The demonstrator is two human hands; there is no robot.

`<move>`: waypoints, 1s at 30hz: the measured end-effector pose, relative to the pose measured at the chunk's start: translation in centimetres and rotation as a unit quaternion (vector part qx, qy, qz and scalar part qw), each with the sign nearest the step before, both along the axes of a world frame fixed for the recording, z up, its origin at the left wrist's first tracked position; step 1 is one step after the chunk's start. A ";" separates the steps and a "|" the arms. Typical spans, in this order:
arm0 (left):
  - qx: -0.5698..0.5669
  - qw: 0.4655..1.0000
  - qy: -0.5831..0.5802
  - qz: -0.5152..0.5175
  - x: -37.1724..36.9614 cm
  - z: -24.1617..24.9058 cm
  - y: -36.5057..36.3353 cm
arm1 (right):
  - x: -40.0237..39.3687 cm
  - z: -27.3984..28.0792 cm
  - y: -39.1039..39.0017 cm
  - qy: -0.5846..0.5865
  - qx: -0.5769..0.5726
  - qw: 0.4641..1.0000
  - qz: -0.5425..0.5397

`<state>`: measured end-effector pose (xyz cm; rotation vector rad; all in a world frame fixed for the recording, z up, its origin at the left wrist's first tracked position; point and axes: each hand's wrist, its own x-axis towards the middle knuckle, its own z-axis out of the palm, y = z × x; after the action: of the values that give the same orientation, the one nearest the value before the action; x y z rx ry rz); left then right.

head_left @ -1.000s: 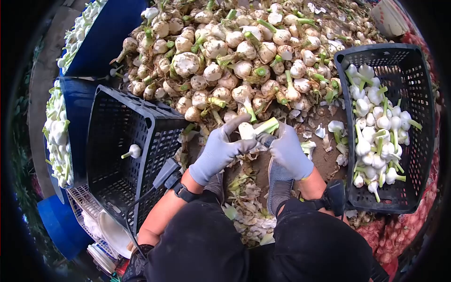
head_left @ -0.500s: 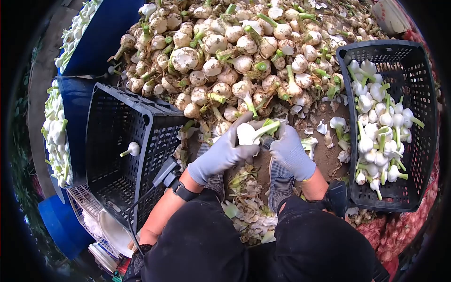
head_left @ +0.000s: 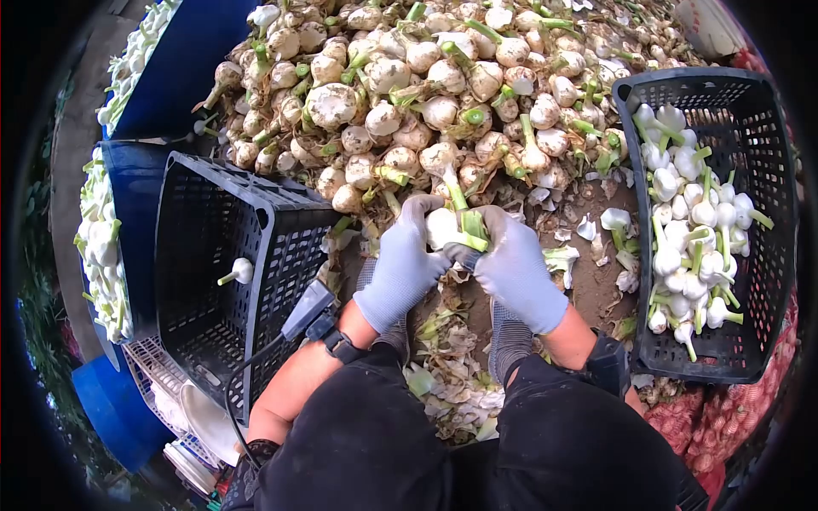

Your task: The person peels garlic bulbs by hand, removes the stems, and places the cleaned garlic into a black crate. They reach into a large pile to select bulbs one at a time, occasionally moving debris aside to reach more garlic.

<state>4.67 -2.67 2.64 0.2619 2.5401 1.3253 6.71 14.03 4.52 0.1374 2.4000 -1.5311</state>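
Observation:
Just in front of my knees, my gloved left hand (head_left: 403,260) is closed round a white peeled garlic bulb (head_left: 441,227). The bulb's green stem (head_left: 471,228) points right, toward my gloved right hand (head_left: 520,268). My right fingers are closed at the stem, and a small dark grey object (head_left: 463,255) shows beneath it by the thumb; its kind is hard to make out. Beyond my hands lies a big heap of untrimmed, soil-stained garlic (head_left: 383,119).
At right, a black crate (head_left: 758,230) holds several cleaned bulbs (head_left: 682,247). Another black crate (head_left: 264,255) lies tilted at left with one bulb (head_left: 242,271) in it. Blue containers (head_left: 141,179) of white garlic stand far left. Peelings (head_left: 452,383) cover the ground between my feet.
The bulb has turned slightly between my hands, and its stem now stands more upright. My right hand has shifted a little left, closer over the stem.

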 end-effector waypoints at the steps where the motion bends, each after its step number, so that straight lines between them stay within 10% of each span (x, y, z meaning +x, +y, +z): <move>1: -0.039 0.999 0.022 -0.005 0.0 -0.2 0.2 | -0.1 -0.1 -0.1 0.007 0.080 0.997 0.005; 6: 0.079 0.996 -0.030 -0.004 0.5 -0.6 -0.5 | 0.0 0.6 1.3 -0.059 0.008 0.998 0.032; 9: 0.297 0.932 -0.205 0.032 1.1 -0.8 -0.7 | 0.1 0.3 1.5 -0.157 -0.289 0.942 -0.074; 13: 0.349 0.881 -0.317 0.029 0.8 0.1 -0.4 | 0.2 -2.1 1.9 -0.009 -0.159 0.983 -0.085; 15: 0.356 0.866 -0.351 -0.025 1.0 0.6 -0.4 | -0.9 -2.1 2.7 0.242 0.230 0.942 -0.026; 17: 0.308 0.886 -0.328 -0.113 1.6 0.8 -0.6 | -3.0 -0.7 4.3 0.057 0.161 0.976 -0.139; 22: 0.271 0.916 -0.297 -0.005 0.2 1.0 -0.1 | 0.3 2.1 3.7 0.128 0.272 0.940 0.162; 30: 0.130 0.963 -0.229 -0.055 0.3 1.7 0.8 | 0.9 0.4 2.5 0.140 0.305 0.931 0.146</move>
<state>5.01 -1.86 4.30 0.1234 1.9469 1.4761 7.57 16.52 4.89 -0.3215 2.8826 -0.6751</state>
